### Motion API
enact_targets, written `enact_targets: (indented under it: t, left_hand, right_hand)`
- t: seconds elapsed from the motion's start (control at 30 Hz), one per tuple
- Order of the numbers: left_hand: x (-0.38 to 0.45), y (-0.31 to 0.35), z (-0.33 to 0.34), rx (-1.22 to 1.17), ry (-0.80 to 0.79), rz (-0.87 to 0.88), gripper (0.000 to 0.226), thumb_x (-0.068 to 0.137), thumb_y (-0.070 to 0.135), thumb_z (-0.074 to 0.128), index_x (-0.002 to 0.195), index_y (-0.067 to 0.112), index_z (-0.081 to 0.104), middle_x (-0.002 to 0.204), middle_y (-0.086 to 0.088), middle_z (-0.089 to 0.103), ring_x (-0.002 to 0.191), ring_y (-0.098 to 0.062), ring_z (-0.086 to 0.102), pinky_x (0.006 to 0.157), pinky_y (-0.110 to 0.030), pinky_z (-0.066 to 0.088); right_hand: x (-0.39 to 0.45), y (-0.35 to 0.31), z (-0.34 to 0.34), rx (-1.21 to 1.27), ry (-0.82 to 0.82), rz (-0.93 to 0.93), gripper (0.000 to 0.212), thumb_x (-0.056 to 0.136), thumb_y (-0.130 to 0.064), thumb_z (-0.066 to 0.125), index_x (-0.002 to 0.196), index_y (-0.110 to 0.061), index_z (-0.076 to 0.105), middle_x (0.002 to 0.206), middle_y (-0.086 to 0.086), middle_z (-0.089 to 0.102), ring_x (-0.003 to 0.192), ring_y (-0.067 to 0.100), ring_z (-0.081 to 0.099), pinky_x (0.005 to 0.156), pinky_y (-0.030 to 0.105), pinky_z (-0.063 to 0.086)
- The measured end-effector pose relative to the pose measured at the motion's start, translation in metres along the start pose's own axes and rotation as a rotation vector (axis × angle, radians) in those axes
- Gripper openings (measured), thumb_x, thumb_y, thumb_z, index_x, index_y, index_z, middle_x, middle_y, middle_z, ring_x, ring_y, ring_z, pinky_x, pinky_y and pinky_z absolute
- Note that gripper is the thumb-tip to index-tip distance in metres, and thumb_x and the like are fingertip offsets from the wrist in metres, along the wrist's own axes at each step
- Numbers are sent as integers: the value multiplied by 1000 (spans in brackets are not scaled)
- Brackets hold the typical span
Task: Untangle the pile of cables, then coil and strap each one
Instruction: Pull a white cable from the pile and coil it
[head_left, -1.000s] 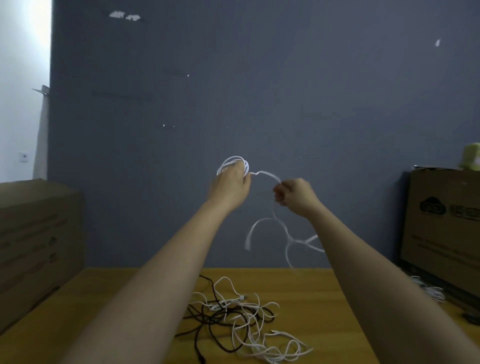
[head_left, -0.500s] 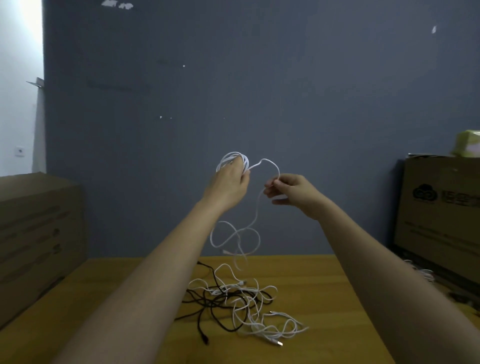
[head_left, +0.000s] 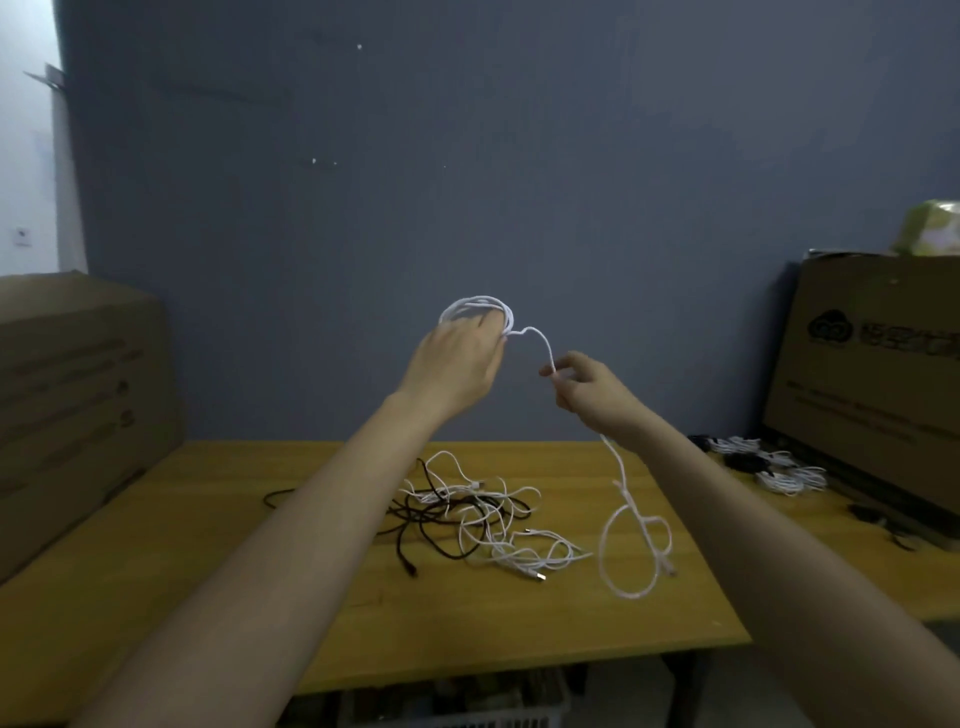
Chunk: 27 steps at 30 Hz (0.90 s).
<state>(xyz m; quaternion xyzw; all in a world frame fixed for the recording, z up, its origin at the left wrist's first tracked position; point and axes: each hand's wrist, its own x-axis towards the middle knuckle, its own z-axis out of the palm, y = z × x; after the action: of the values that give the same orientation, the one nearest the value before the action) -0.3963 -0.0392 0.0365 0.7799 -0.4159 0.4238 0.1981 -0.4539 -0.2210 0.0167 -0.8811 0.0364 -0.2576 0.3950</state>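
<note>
— White cable: where is it?
— Coiled round my left hand, up over the table. My right hand pinches its strand; the tail dangles right of the tangled pile.

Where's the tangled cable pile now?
Head view: the tangled cable pile lies on the wooden table, centre, below both raised hands, left of the dangling white cable.

Right cardboard box — cloud logo, blurred print (unreadable).
</note>
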Motion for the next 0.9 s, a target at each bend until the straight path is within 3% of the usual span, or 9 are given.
enact_targets:
  t: [0.1,0.17,0.27,0.3,0.4,0.57,0.63,0.73,0.9]
  left_hand:
    - [0,-3,1,-30,-10,-46,19,100,18,39,107,7,52,112,-8,60,100,-31,56,68,-37,42]
    - [0,-4,5,-40,-60,-49,16,100,17,39,104,7,51,112,-8,60,100,-31,55,69,-37,43]
    - [-1,-6,15,-90,-77,-53,12,100,18,40,89,13,42,95,-4,55,87,-29,52,64,-36,41]
    - [-1,-8,19,-114,-69,-73,15,100,18,40,85,15,37,86,1,49,78,-26,48,58,-33,36]
    - [2,-20,27,-188,-98,-166,24,100,21,41,78,16,31,69,9,33,58,-13,34,48,-28,21]
    - [12,-34,39,-405,-308,-270,36,97,38,50,70,17,38,69,3,44,58,-10,41,52,-27,29]
    - [14,-34,46,-568,-359,-300,33,94,36,56,75,9,52,66,2,54,56,-9,50,56,-30,40]
    - [16,-32,52,-883,-333,-396,33,96,28,56,67,13,58,46,6,53,38,-5,44,43,-17,36]
    - [16,-38,58,-1209,-175,-534,36,98,28,50,67,11,57,40,5,49,32,-6,38,37,-14,32]
  right_hand:
    - [3,14,-8,-147,95,-130,7,98,-14,49,93,-16,54,75,4,62,62,13,52,57,25,37]
    - [17,23,-10,-297,129,-136,10,96,-20,56,98,-18,65,90,3,62,87,16,55,68,22,34]
    - [40,26,-8,-466,248,-63,18,94,-31,58,103,-22,71,99,1,48,107,25,38,86,30,29]
    - [48,26,-6,-399,245,-67,19,95,-27,58,103,-17,72,98,5,51,102,26,42,86,29,35]
    - [61,25,4,52,164,-52,18,98,-14,51,93,-8,67,84,6,59,68,13,47,57,10,42]
    - [83,20,23,608,189,-70,25,102,-5,38,86,-7,58,80,4,56,72,9,52,76,22,54]
    - [91,16,33,636,280,-124,24,101,-5,38,86,-9,56,76,2,56,67,3,56,72,18,54]
    - [99,14,47,522,368,-213,18,100,-4,41,90,-7,56,69,-2,53,57,-5,51,63,11,45]
    - [103,32,66,372,171,-198,17,99,-10,46,86,-14,57,63,0,45,47,-1,38,49,15,35]
